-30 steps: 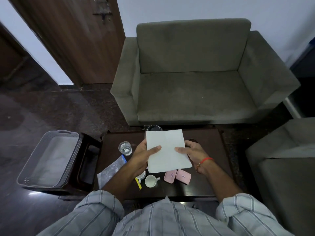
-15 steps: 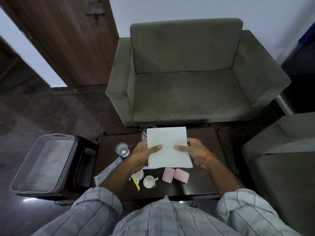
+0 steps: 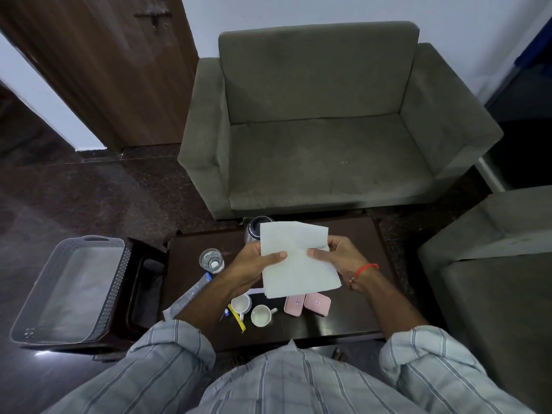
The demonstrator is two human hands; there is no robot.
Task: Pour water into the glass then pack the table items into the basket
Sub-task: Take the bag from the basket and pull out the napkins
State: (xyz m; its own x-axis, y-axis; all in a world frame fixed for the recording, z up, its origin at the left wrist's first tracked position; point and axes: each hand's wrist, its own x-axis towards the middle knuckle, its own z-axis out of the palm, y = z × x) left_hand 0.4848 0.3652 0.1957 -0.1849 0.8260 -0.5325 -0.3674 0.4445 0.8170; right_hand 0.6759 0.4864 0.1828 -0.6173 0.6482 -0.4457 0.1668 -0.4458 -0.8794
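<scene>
A white paper napkin (image 3: 295, 261) is held above the dark coffee table (image 3: 352, 321). My left hand (image 3: 254, 267) grips its left edge and my right hand (image 3: 334, 255) grips its right edge, whose top corner is bent over. A glass with water (image 3: 211, 260) stands at the table's left. Behind the napkin a metal kettle (image 3: 255, 228) is partly hidden. Two white cups (image 3: 251, 309), two pink cases (image 3: 307, 304), a yellow strip (image 3: 237, 319) and a clear plastic packet (image 3: 185, 300) lie near the front. The grey basket (image 3: 98, 294) sits on a side stand to the left.
A grey-green sofa (image 3: 322, 138) stands right behind the table. Another upholstered seat (image 3: 493, 264) is close on the right. The basket's dark stand (image 3: 143, 282) touches the table's left end. A wooden door (image 3: 113, 64) is at the back left, over dark polished floor.
The napkin's top right corner has folded down under my right hand. Both hands keep their hold on it, and the view has shifted slightly.
</scene>
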